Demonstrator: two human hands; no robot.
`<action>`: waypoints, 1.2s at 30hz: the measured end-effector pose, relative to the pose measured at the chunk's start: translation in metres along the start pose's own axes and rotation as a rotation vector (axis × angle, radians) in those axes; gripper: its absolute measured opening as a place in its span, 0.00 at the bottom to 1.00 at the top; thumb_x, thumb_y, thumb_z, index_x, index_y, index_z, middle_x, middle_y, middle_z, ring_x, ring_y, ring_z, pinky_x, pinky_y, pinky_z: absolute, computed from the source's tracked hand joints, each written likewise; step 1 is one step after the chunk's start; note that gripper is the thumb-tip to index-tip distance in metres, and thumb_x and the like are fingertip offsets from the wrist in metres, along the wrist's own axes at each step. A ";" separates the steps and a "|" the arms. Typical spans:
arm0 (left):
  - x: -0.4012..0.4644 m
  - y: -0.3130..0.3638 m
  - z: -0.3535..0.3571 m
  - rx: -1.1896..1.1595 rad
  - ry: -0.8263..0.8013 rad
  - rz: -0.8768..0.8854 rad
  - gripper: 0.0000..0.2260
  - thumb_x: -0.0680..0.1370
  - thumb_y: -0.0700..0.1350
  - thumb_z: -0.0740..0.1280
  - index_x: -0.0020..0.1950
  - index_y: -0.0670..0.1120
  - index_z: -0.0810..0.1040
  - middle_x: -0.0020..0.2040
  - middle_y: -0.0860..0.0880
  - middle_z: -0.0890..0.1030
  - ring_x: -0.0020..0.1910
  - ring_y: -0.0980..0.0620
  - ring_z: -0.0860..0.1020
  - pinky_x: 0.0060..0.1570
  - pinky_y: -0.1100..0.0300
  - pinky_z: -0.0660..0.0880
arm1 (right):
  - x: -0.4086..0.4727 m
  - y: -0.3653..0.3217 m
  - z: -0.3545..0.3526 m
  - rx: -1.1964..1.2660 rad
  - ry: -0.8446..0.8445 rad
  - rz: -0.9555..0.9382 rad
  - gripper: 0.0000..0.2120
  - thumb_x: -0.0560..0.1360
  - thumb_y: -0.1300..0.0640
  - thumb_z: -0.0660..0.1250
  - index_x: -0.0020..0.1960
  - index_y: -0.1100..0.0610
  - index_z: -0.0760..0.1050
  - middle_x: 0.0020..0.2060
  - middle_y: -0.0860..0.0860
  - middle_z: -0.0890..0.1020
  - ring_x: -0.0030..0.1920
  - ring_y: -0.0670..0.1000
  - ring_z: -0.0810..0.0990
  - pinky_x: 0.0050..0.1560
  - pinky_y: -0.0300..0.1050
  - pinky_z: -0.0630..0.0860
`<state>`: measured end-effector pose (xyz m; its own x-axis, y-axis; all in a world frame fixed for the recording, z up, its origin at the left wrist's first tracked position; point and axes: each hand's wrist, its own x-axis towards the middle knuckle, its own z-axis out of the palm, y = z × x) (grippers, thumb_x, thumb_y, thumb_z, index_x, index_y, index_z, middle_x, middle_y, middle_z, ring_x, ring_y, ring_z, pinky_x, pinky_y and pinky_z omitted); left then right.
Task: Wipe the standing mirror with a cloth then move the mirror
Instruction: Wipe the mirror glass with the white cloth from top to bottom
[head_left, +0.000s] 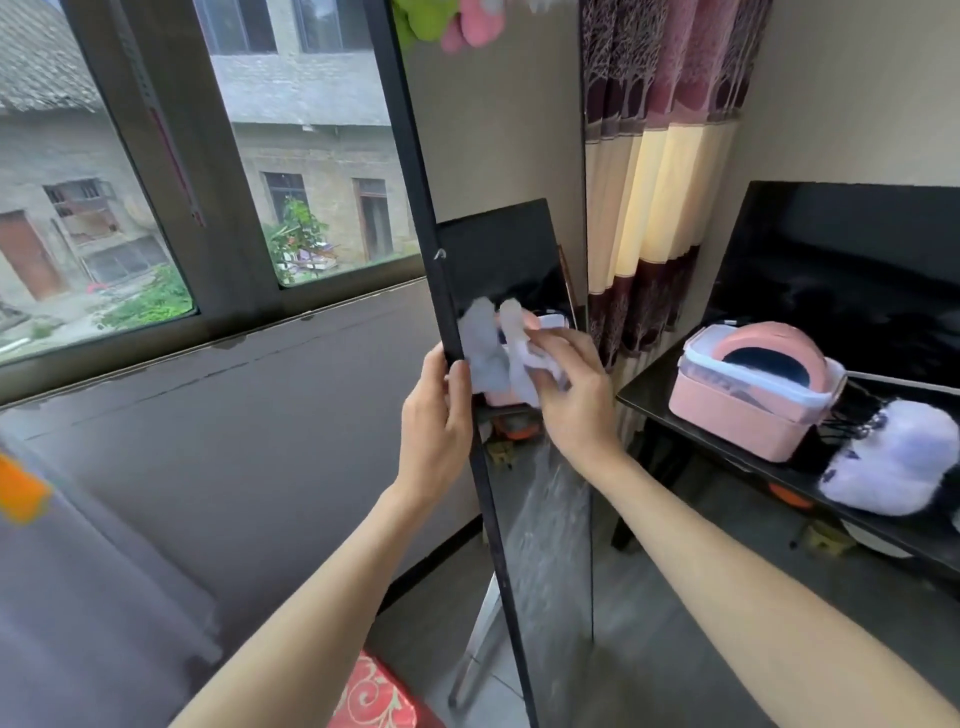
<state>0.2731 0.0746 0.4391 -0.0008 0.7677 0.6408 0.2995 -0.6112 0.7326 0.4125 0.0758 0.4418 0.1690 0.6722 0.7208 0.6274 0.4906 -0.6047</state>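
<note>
Two bare hands work at the middle of the view, both on a tall standing mirror (540, 519) with a thin black frame that runs tilted from 12 o'clock down to 6 o'clock. The left hand (434, 415) grips the frame's left edge, its thumb on the front face and its fingers curled round behind. Just to the right, at about 1 o'clock from that hand, the right hand (569, 395) clutches a crumpled pale lavender cloth (493, 353) and holds it against the glass, fingers bent over the bunched fabric. The cloth touches the mirror just beside the left thumb. The glass reflects a dark panel and something pink behind the cloth; lower down it shows streaks. A metal support leg (475, 644) slants to the floor behind the mirror at 6 o'clock. At 10 o'clock a window (171, 156) looks onto old stone buildings and greenery. At 1 o'clock hangs a maroon and cream curtain (654, 182). At 3 o'clock a dark glossy table (675, 384) carries a pink storage box (753, 395) with a pale lid, and just beside it to the right a fluffy white item (893, 462) whose kind cannot be told. A red patterned fabric (374, 696) lies at 6 o'clock, near the left forearm.
</note>
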 end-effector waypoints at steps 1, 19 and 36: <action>-0.004 -0.004 0.001 -0.045 -0.012 -0.009 0.10 0.82 0.41 0.54 0.57 0.43 0.73 0.43 0.59 0.77 0.40 0.66 0.75 0.42 0.74 0.68 | 0.004 -0.007 0.002 0.016 0.048 -0.058 0.15 0.71 0.70 0.66 0.57 0.64 0.77 0.52 0.56 0.74 0.54 0.43 0.72 0.55 0.20 0.66; -0.031 -0.051 -0.002 -0.289 -0.303 -0.292 0.26 0.74 0.57 0.60 0.36 0.32 0.74 0.36 0.44 0.72 0.38 0.51 0.68 0.41 0.56 0.66 | -0.073 -0.003 0.029 0.008 0.118 0.196 0.15 0.74 0.58 0.60 0.56 0.63 0.77 0.49 0.53 0.74 0.51 0.46 0.73 0.55 0.23 0.64; -0.075 -0.073 0.011 -0.225 -0.321 -0.304 0.19 0.79 0.40 0.63 0.30 0.52 0.65 0.26 0.58 0.65 0.28 0.61 0.63 0.32 0.69 0.60 | -0.123 0.034 0.041 0.119 0.181 0.793 0.14 0.76 0.60 0.63 0.61 0.58 0.71 0.51 0.47 0.75 0.51 0.46 0.75 0.52 0.33 0.72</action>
<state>0.2616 0.0635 0.3347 0.2484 0.9165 0.3135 0.1182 -0.3500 0.9293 0.3817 0.0325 0.3184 0.6547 0.7491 0.1011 0.1865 -0.0305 -0.9820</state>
